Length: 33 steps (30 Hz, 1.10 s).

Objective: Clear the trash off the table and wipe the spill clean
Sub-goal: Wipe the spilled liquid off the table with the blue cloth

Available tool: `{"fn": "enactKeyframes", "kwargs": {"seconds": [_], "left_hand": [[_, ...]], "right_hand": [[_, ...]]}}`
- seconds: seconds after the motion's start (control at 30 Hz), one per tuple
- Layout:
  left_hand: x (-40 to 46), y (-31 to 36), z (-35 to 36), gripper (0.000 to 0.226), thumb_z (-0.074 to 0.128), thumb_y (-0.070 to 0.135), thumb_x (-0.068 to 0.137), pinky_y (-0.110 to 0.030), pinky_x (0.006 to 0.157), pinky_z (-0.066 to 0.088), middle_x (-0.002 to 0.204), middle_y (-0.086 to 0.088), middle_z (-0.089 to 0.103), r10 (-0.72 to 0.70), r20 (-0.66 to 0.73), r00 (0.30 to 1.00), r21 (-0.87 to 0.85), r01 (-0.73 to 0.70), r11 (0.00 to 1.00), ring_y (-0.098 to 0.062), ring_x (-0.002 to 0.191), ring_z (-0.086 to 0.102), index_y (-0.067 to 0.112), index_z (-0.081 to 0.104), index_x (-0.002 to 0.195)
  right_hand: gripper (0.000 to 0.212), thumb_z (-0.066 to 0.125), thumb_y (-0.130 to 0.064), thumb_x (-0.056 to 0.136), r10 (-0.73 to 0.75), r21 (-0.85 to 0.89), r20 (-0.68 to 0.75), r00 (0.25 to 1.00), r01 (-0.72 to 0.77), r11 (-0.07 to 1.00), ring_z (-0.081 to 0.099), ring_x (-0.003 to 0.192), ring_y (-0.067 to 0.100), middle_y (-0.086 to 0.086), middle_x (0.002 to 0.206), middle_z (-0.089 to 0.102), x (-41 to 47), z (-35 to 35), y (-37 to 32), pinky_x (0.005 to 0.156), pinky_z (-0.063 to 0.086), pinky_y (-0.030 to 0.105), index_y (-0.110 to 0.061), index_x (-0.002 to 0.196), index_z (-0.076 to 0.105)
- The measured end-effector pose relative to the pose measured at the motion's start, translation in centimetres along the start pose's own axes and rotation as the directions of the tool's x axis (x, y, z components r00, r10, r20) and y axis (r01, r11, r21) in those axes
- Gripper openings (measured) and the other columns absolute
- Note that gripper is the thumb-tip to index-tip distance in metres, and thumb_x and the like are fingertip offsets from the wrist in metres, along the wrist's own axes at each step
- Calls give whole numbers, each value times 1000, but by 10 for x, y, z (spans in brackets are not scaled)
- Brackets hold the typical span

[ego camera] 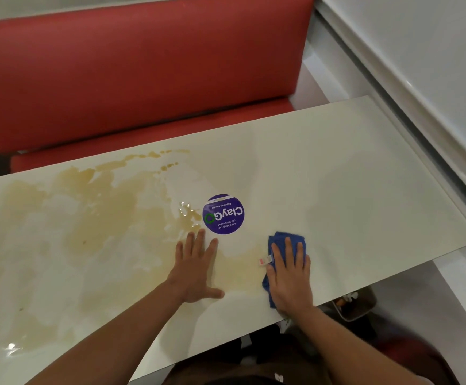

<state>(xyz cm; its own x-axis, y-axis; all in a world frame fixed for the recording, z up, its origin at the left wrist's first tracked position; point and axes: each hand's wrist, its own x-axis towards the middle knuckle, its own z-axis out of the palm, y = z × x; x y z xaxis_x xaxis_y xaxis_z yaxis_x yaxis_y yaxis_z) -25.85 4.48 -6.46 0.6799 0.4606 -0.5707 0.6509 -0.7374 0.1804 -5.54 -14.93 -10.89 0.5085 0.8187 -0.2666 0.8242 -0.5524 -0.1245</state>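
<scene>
Right hand [288, 276] lies flat, fingers straight, pressing a blue cloth [281, 241] onto the table [365, 190] near its near edge, right of centre. Cloth is folded or bunched under the palm, poking out past the fingertips and at the wrist side; a small white tag [265, 260] sticks out on its left. Flat palm spreads pressure over the cloth, which suits wiping.

Left hand [195, 269] is also flat and spread, holding nothing, planted on the table just left of the cloth hand. Looks like a brace for leaning over, judging by the stretched arm.

Spill [87, 232]: tan liquid film over most of the left half of the table, reaching the far edge in small streaks and running under and around the left hand up to the cloth. A wet glint sits just left of the round purple sticker [223, 213] at table centre. The right half of the table looks dry.

No trash visible on the table, so that part seems done; wiping has barely started, judging by how much spill remains. A bin [356, 307] sits on the floor below the near edge at the right, partly hidden. Red bench [143, 79] runs beyond the far edge.

Next move probably calls for sweeping the cloth leftward through the spill.
</scene>
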Motion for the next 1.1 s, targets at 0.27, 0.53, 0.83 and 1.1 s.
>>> {"fn": "enactKeyframes", "kwargs": {"seconds": [0.27, 0.53, 0.83, 1.1], "left_hand": [[-1, -2, 2, 133, 55, 88, 70, -60, 122, -10, 157, -15, -42, 14, 17, 1000, 37, -14, 999, -42, 145, -37, 25, -24, 157], [-22, -29, 1, 120, 40, 88, 69, -57, 123, -8, 163, -6, -33, -34, -76, 997, -80, 27, 996, -34, 148, -34, 32, -14, 160], [-27, -42, 8, 121, 57, 82, 76, -58, 121, -10, 162, -9, -36, -87, -20, 996, -144, 83, 986, -34, 148, -34, 30, -13, 160], [-26, -45, 12, 123, 60, 77, 75, -59, 120, -12, 159, -9, -41, -68, -11, 998, -122, 66, 990, -36, 146, -38, 30, -16, 159]], "right_hand": [[67, 21, -51, 105, 254, 63, -59, 965, -250, 966, 42, 137, 57, 27, 155, 41, 103, -27, 25, 100, 43, 72, -9, 147, 53], [63, 20, -46, 107, 12, 19, -23, 1000, -12, 1000, 5, 154, 48, 24, 167, 14, -8, 10, -17, 120, 13, 61, -12, 159, 26], [74, 24, -55, 98, 158, 17, 83, 984, -160, 987, 25, 146, 56, 27, 163, 24, 102, -39, 25, 109, 36, 69, -11, 157, 37], [77, -3, -62, 102, -42, -25, 83, 996, 44, 999, 1, 152, 52, 27, 167, 7, 70, -15, -1, 121, 10, 63, -16, 163, 11]]}}
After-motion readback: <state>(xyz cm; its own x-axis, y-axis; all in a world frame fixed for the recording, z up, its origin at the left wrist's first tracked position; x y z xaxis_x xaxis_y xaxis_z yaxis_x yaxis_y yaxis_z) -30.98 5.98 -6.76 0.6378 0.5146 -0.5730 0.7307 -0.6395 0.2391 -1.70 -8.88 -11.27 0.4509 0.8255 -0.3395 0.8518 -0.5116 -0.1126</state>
